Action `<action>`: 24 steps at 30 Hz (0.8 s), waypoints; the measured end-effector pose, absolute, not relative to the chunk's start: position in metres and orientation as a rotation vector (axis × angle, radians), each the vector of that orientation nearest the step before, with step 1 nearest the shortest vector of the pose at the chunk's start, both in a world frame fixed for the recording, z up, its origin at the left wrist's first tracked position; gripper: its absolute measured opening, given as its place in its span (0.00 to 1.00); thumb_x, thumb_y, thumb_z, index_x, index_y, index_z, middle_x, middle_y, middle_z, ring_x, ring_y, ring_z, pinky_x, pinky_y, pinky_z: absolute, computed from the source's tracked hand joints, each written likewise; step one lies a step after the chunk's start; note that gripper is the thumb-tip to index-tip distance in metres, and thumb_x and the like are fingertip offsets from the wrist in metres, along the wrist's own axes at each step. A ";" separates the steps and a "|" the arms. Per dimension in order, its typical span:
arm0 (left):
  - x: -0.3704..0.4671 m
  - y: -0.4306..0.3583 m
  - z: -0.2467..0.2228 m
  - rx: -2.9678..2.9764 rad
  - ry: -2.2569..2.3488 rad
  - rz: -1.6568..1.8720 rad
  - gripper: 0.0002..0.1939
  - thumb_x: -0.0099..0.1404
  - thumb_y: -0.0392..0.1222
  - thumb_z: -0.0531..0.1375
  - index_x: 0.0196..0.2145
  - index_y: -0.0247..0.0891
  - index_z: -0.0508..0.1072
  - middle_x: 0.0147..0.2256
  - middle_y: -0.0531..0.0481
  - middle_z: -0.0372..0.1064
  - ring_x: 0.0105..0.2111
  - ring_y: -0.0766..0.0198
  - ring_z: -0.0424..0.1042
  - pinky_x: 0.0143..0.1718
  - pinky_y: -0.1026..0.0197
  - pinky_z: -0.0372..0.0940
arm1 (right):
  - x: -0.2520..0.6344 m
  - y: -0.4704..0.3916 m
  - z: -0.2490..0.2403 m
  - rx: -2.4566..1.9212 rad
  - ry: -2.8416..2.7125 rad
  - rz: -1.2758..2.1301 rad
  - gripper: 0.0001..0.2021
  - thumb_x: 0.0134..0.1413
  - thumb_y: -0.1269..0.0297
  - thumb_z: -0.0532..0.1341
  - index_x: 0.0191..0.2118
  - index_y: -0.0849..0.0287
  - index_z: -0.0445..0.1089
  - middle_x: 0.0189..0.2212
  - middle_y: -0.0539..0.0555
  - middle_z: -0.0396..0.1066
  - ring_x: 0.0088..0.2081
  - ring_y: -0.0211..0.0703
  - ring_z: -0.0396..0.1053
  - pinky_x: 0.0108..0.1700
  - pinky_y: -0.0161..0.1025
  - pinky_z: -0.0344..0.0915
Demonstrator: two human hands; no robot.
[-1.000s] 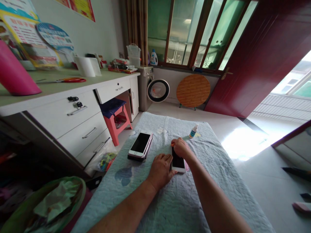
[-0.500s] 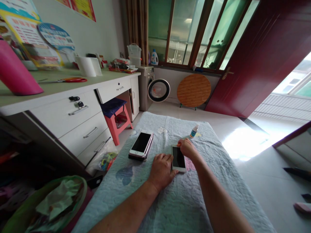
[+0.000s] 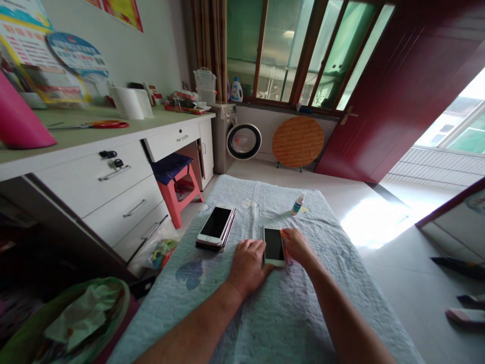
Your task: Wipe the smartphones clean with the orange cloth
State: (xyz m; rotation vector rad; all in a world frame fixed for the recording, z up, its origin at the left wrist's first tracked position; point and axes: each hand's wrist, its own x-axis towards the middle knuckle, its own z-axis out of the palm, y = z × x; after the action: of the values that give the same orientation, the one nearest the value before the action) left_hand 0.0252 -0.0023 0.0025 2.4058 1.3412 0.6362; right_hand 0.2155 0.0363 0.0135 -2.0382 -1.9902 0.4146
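A white smartphone (image 3: 273, 243) with a dark screen lies face up on the blue cloth cover (image 3: 273, 308). My left hand (image 3: 248, 265) grips its left side, fingertips at the edge and thumb along the bottom. At the phone's right edge, my right hand (image 3: 297, 245) is closed in a pinch. A bit of orange shows at those fingertips; the rest of what they hold is hidden. Beyond the phone stands a small bottle (image 3: 297, 204) with a white cap and a blue label. To the left lies a stack of phones (image 3: 216, 225), a white one on top.
A white desk (image 3: 125, 202) with drawers runs along the left, a red stool (image 3: 182, 194) partly under it. A bin (image 3: 123, 308) sits at the lower left. Behind the covered surface are a washing machine with its door open (image 3: 244, 141) and a round wooden tabletop (image 3: 298, 142).
My right hand has moved from the phone's upper right corner down along its right edge. My left hand keeps its place on the phone. The whole view has shifted slightly.
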 end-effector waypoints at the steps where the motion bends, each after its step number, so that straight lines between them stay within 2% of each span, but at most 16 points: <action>1: 0.025 -0.002 0.002 2.403 1.345 0.633 0.27 0.63 0.63 0.56 0.51 0.40 0.68 0.51 0.44 0.68 0.51 0.48 0.63 0.54 0.48 0.55 | 0.216 0.033 0.014 -2.029 -1.987 0.443 0.15 0.59 0.67 0.49 0.27 0.60 0.71 0.22 0.52 0.67 0.27 0.37 0.61 0.31 0.32 0.53; 7: 0.025 -0.002 0.002 2.396 1.352 0.621 0.26 0.63 0.58 0.58 0.53 0.40 0.68 0.53 0.43 0.67 0.52 0.48 0.62 0.55 0.48 0.55 | 0.222 0.012 0.013 -1.964 -1.951 0.656 0.15 0.59 0.64 0.49 0.25 0.60 0.67 0.22 0.51 0.66 0.26 0.36 0.62 0.30 0.32 0.52; 14: 0.026 -0.002 0.001 2.429 1.365 0.641 0.24 0.61 0.52 0.62 0.51 0.38 0.68 0.51 0.44 0.69 0.50 0.50 0.63 0.53 0.50 0.56 | 0.222 -0.016 0.019 -1.989 -2.029 0.612 0.15 0.60 0.64 0.49 0.28 0.59 0.70 0.30 0.54 0.69 0.35 0.40 0.65 0.37 0.34 0.54; 24: 0.027 -0.003 0.000 2.441 1.394 0.645 0.24 0.59 0.49 0.65 0.51 0.40 0.68 0.51 0.46 0.69 0.51 0.51 0.64 0.54 0.51 0.56 | 0.221 -0.045 0.030 -1.958 -2.084 0.679 0.15 0.61 0.65 0.49 0.30 0.59 0.71 0.31 0.54 0.69 0.36 0.40 0.65 0.38 0.35 0.55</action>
State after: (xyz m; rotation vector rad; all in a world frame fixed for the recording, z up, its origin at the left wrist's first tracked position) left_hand 0.0270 -0.0035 0.0004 2.4414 1.3941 0.6452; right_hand 0.2211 -0.0452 0.0298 -1.9584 -2.0838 0.6787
